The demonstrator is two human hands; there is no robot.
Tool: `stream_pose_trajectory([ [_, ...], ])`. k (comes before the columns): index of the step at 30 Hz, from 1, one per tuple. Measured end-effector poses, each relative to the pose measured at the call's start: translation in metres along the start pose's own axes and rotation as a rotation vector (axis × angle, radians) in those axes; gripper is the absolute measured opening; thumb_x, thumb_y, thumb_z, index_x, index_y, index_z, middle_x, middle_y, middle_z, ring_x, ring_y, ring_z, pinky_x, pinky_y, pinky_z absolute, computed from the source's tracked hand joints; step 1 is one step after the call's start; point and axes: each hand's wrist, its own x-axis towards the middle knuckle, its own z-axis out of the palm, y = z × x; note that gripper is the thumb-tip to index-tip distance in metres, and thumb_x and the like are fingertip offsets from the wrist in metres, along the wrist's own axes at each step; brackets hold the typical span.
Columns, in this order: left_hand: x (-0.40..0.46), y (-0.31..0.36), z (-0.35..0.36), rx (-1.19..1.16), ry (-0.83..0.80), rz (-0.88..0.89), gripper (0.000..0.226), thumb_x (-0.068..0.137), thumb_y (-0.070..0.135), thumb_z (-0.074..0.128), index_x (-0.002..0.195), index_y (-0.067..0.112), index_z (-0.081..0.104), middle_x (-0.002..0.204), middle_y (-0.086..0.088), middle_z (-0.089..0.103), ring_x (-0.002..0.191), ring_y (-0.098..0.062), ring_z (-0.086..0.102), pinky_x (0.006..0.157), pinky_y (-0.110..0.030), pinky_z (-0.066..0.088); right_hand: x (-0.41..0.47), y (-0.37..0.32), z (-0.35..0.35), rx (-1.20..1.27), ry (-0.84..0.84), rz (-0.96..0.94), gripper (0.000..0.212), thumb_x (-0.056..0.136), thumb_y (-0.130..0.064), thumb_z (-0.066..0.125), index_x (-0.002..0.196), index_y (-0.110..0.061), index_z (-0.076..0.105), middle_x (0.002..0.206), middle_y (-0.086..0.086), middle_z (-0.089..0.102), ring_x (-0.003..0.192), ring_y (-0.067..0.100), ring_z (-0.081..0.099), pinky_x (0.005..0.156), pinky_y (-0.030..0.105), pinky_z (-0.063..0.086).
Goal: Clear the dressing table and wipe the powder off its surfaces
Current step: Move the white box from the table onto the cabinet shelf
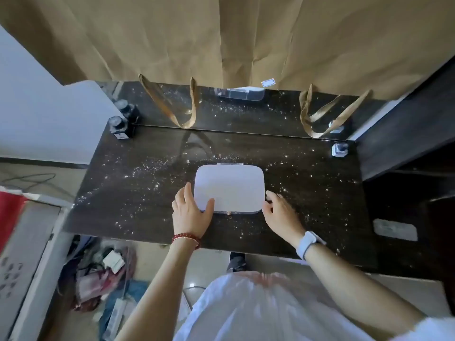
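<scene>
A white rounded-rectangle box (230,187) with a closed lid lies in the middle of the dark wooden dressing table (138,217), which is speckled with white powder. My left hand (190,211) grips the box's near left corner, thumb on the lid. My right hand (280,212) touches the box's right edge with fingers curled. A dark bottle (120,127) stands at the back left corner, and a small pale square bottle (339,149) stands at the back right.
Brown paper (221,38) covers most of the mirror (246,114), which shows the powder and the bottles reflected. A dark side shelf (406,134) rises on the right with a pale flat thing (395,229) on its lower part. Bags and clutter (103,274) lie on the floor at left.
</scene>
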Motion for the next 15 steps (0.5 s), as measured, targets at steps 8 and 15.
stream_pose_trajectory([
  [8, 0.035, 0.003, 0.02, -0.117, -0.162, -0.07, 0.079, 0.074, 0.038, 0.069, 0.131, 0.002, 0.028, 0.13, -0.02, 0.04, 0.116, -0.038, 0.037, 0.096, -0.043, 0.031, 0.034, -0.021, 0.022, 0.15, 0.112, 0.166, 0.025, 0.087, -0.018, 0.048, 0.102, 0.002, 0.05, 0.101, 0.013, 0.053, 0.096, 0.025, 0.047, 0.079, 0.038, 0.046],
  [15, 0.03, 0.043, 0.032, -0.124, -0.076, 0.157, 0.087, 0.066, 0.04, 0.073, 0.131, 0.007, 0.027, 0.131, -0.014, 0.038, 0.117, -0.031, 0.033, 0.099, -0.04, 0.029, 0.016, 0.001, 0.0, 0.407, 0.321, 0.159, 0.029, 0.086, -0.019, 0.055, 0.112, -0.006, 0.05, 0.108, 0.008, 0.048, 0.112, 0.027, 0.046, 0.092, 0.043, 0.048],
])
